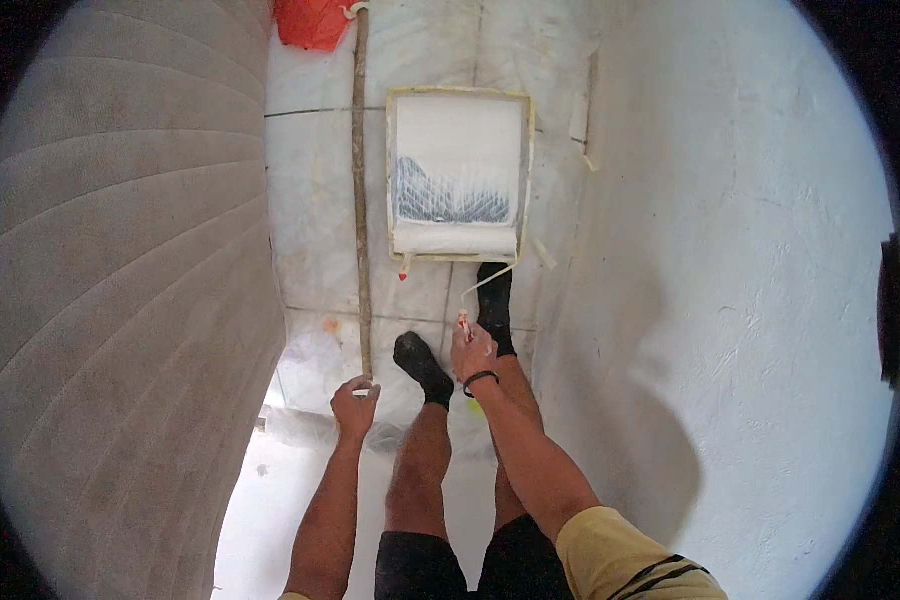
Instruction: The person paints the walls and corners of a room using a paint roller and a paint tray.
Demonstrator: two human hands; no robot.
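My right hand (475,355), with a dark band at the wrist, is wrapped round the red and white handle of a paint roller (490,282). Its bent wire frame leads to a white roller cover (455,240) lying across the near end of a paint tray (391,170). White paint coats much of the tray, with a dark ridged patch showing through. To the left, my left hand (354,405) has its fingers curled at the near end of a long wooden pole (361,200) and seems to grip it. A small white spot shows between those fingers; I cannot tell what it is.
On the left stands a quilted grey-beige padded surface (130,250); a white wall (740,250) rises on the right. Pale sheeting (315,210) covers the floor. A red plastic piece (312,22) lies at the far end. My socked feet (425,368) are just behind the tray.
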